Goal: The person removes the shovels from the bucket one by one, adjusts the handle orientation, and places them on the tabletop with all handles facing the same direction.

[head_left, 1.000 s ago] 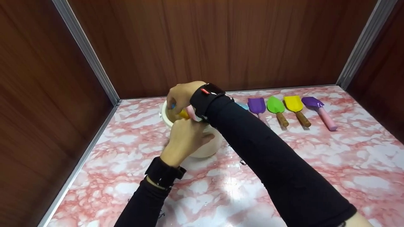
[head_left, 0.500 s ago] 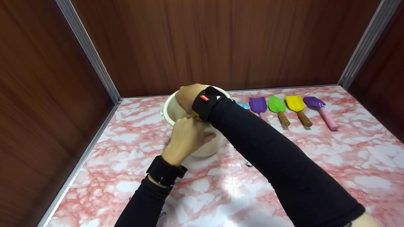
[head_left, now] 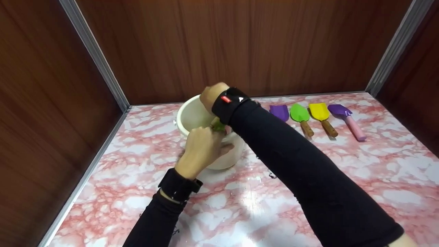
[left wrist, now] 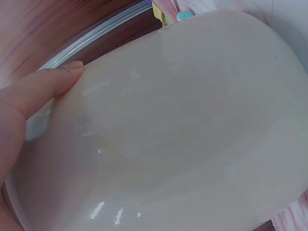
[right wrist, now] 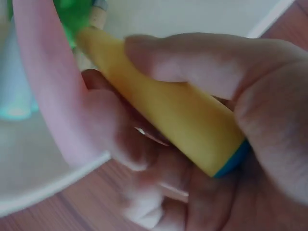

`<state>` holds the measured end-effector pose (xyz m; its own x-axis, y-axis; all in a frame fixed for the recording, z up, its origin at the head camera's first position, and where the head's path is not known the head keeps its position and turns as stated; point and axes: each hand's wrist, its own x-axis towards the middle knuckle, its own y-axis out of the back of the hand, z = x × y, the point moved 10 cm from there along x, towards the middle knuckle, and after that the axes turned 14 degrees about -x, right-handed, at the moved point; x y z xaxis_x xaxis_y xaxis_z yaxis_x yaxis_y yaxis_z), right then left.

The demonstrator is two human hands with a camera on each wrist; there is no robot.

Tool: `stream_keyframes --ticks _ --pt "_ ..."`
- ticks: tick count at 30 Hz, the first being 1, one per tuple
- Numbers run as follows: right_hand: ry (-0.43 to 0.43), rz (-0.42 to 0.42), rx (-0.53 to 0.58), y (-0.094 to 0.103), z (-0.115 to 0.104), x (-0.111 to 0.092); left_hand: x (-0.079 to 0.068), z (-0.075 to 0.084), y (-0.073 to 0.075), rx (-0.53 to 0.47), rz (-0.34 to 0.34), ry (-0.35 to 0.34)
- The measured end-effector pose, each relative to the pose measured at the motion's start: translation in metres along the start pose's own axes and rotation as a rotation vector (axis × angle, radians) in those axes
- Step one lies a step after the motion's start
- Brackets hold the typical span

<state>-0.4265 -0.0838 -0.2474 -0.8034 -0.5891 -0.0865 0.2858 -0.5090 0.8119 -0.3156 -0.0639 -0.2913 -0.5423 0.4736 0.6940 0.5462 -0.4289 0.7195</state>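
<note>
A white bucket [head_left: 223, 159] stands on the table, tilted toward me in the head view. My left hand [head_left: 202, 144] grips its near rim, and in the left wrist view the thumb [left wrist: 60, 82] lies along the outside wall. My right hand [head_left: 212, 96] is over the bucket's mouth. Its fingers hold a yellow handle [right wrist: 163, 110] with a blue end; the tool's other end is hidden. Beside that handle, a pink handle [right wrist: 48, 77] crosses the bucket rim. A green piece [head_left: 218, 126] shows between my hands in the head view.
To the right lie a purple shovel [head_left: 279, 112], a green trowel [head_left: 300, 113] and a yellow shovel [head_left: 319, 111] in a row. Past them is a purple scoop with a pink handle [head_left: 355, 127]. Wood panels [head_left: 257, 48] wall in the marbled table [head_left: 137, 168].
My right hand has moved from the bucket's left side to the right and slightly up. The light blue blade beside the purple shovel is now hidden. My left hand stays on the rim.
</note>
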Motion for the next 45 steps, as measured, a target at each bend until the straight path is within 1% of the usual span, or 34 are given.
stream_keyframes --ticks 3,5,9,13,14,17,20,23,28,30,32,34,38,41,43,45 --pt "0.005 0.052 0.024 0.004 0.015 0.006 0.002 0.000 0.000 0.007 -0.005 -0.003" --pt "0.015 0.067 0.040 0.010 0.026 0.004 0.003 0.000 0.000 0.012 0.000 -0.010" --pt "0.019 0.057 0.069 0.027 0.046 -0.015 0.004 0.000 0.001 0.006 0.017 -0.025" --pt "0.042 0.087 0.089 0.043 0.061 -0.038 0.003 -0.003 0.002 -0.008 0.031 -0.032" --pt "0.049 0.098 0.095 0.045 0.065 -0.042 0.003 -0.003 0.001 0.001 0.022 -0.030" --pt "0.069 0.131 0.103 0.050 0.074 -0.054 0.000 -0.004 0.002 0.007 0.029 -0.028" --pt "0.079 0.196 0.093 0.054 0.085 -0.065 -0.001 -0.004 0.001 0.027 0.021 -0.028" --pt "0.068 0.272 0.094 0.060 0.098 -0.079 0.000 -0.004 0.001 0.018 0.009 -0.025" --pt "0.012 0.408 0.183 0.067 0.117 -0.109 0.003 -0.006 0.003 -0.006 -0.013 0.000" --pt "-0.010 0.449 0.212 0.065 0.121 -0.123 0.003 -0.006 0.004 -0.005 -0.018 0.005" --pt "-0.034 0.494 0.216 0.060 0.124 -0.135 0.003 -0.006 0.004 -0.004 -0.024 0.005" --pt "-0.064 0.525 0.215 0.053 0.126 -0.146 0.003 -0.006 0.003 -0.009 -0.028 0.007" --pt "-0.124 0.571 0.253 0.036 0.128 -0.164 0.001 -0.008 0.005 -0.026 -0.023 0.020" --pt "-0.168 0.548 0.308 0.019 0.129 -0.174 -0.001 -0.009 0.007 -0.025 -0.009 0.019" --pt "-0.191 0.505 0.342 0.006 0.127 -0.179 -0.002 -0.009 0.008 -0.023 -0.001 0.015" --pt "-0.215 0.444 0.380 -0.010 0.124 -0.182 -0.002 -0.008 0.009 -0.019 0.006 0.010"
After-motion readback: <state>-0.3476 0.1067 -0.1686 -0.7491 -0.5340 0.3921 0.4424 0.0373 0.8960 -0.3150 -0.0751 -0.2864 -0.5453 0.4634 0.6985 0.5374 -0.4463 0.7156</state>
